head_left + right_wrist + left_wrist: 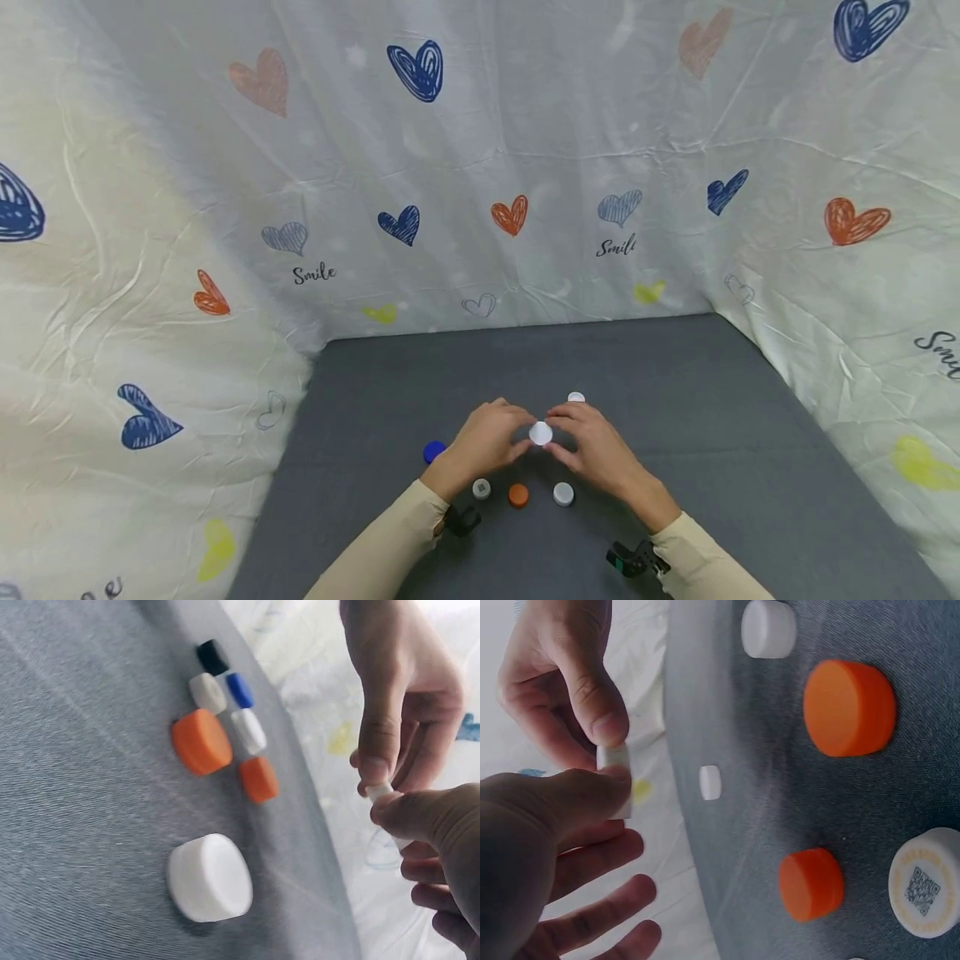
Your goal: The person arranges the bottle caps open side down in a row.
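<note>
Both hands hold one white bottle cap [540,433] raised above the dark cloth. My left hand [486,442] pinches its left edge between thumb and fingers. From the other side, my right hand [600,454] pinches it the same way. In the left wrist view the cap [613,759] is edge-on, partly hidden by the thumbs. Below the hands lie an orange cap [518,496], a white cap [563,494] and a white cap with a printed code [482,489]. A blue cap [434,452] sits just past the left wrist.
Behind the right hand lies another white cap [576,397]. The right wrist view also shows a black cap [213,657] and a second orange cap [259,779]. A dark grey cloth [420,375] covers the table, with white heart-print curtains [465,158] around it.
</note>
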Tool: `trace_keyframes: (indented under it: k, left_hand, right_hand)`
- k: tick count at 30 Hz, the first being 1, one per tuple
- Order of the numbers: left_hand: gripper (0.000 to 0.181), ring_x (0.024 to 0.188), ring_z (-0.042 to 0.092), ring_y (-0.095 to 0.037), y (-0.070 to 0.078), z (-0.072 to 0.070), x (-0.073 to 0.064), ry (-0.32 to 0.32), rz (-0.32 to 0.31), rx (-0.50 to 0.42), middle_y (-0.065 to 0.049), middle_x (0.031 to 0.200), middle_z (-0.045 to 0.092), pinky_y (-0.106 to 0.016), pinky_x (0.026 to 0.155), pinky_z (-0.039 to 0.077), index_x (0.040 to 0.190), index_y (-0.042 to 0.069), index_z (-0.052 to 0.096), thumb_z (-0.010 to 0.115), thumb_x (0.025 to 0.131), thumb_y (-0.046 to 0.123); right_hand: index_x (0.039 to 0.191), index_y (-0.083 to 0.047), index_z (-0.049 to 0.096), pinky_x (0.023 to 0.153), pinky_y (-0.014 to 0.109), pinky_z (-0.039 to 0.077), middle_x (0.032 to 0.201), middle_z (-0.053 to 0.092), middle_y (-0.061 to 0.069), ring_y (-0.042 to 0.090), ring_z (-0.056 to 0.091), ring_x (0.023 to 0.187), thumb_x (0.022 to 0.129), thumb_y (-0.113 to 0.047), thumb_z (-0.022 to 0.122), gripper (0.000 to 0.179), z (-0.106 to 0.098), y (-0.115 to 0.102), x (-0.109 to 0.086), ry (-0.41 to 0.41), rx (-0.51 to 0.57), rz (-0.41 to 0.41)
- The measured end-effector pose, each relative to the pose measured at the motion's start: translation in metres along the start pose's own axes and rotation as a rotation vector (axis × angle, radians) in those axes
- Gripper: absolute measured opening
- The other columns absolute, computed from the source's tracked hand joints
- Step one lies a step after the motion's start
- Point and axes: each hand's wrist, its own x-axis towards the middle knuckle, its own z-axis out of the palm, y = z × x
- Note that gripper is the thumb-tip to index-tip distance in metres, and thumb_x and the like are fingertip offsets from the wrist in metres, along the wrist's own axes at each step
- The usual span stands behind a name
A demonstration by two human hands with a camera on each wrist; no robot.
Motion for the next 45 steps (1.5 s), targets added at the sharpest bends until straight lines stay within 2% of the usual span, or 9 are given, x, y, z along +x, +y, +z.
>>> trace_keyframes:
  k: [4,7,13,22,26,35,41,45]
  left_hand:
    - [0.029,0.090,0.064,-0.013,-0.002,0.011,0.003,-0.093,-0.017,0.051,0.011,0.106,0.075,-0.034,0.076,0.055,0.114,0.025,0.076,0.077,0.088,0.038]
    - [0.026,0.087,0.063,-0.014,-0.002,0.018,0.005,-0.136,-0.021,0.085,0.012,0.103,0.075,-0.036,0.074,0.054,0.111,0.027,0.077,0.078,0.088,0.038]
    - [0.016,0.078,0.059,-0.014,-0.001,0.026,0.008,-0.162,-0.009,0.138,0.013,0.094,0.074,-0.034,0.066,0.048,0.099,0.028,0.078,0.080,0.086,0.036]
    - [0.013,0.083,0.060,-0.015,-0.002,0.036,0.007,-0.233,-0.003,0.197,0.013,0.089,0.071,-0.034,0.068,0.048,0.096,0.031,0.077,0.080,0.086,0.038]
    - [0.012,0.086,0.061,-0.016,-0.002,0.040,0.006,-0.235,-0.001,0.217,0.012,0.091,0.071,-0.035,0.070,0.049,0.095,0.030,0.077,0.080,0.085,0.037]
    - [0.016,0.096,0.060,-0.018,0.001,0.045,0.000,-0.244,0.006,0.244,0.008,0.109,0.071,-0.038,0.077,0.052,0.101,0.028,0.077,0.078,0.087,0.034]
    - [0.022,0.094,0.060,-0.018,-0.002,0.041,0.001,-0.240,-0.011,0.222,0.006,0.108,0.070,-0.039,0.076,0.052,0.106,0.025,0.075,0.076,0.087,0.037]
    - [0.032,0.096,0.061,-0.019,-0.006,0.036,0.006,-0.236,-0.024,0.222,0.004,0.113,0.070,-0.041,0.079,0.053,0.114,0.022,0.072,0.074,0.088,0.041]
  right_hand:
    - [0.109,-0.009,0.076,0.092,0.044,0.053,0.113,0.070,0.003,0.022,0.064,0.108,0.081,-0.029,0.085,0.035,0.013,0.003,-0.004,-0.040,-0.022,0.027]
    - [0.107,-0.008,0.077,0.092,0.044,0.053,0.111,0.070,0.003,0.022,0.064,0.107,0.081,-0.029,0.085,0.035,0.022,0.005,-0.007,-0.048,-0.027,0.044]
    - [0.103,-0.006,0.077,0.092,0.045,0.051,0.108,0.071,0.005,0.023,0.064,0.104,0.077,-0.026,0.087,0.034,0.035,0.009,-0.011,-0.047,-0.039,0.065]
    - [0.100,-0.006,0.078,0.092,0.046,0.052,0.108,0.071,0.008,0.026,0.064,0.104,0.077,-0.025,0.086,0.032,0.044,0.006,-0.013,-0.103,-0.048,0.084]
    - [0.100,-0.005,0.077,0.092,0.047,0.051,0.109,0.070,0.009,0.028,0.064,0.105,0.078,-0.024,0.086,0.030,0.046,0.005,-0.013,-0.117,-0.046,0.098]
    - [0.100,-0.008,0.078,0.093,0.046,0.052,0.111,0.071,0.007,0.026,0.064,0.107,0.080,-0.029,0.084,0.029,0.054,0.007,-0.018,-0.141,-0.050,0.137]
    - [0.102,-0.007,0.078,0.096,0.049,0.050,0.113,0.071,0.009,0.028,0.063,0.110,0.082,-0.031,0.083,0.032,0.048,0.007,-0.017,-0.165,-0.031,0.171]
    - [0.109,-0.007,0.076,0.099,0.051,0.048,0.116,0.070,0.009,0.029,0.063,0.113,0.081,-0.033,0.083,0.039,0.039,0.012,-0.014,-0.171,-0.051,0.186]
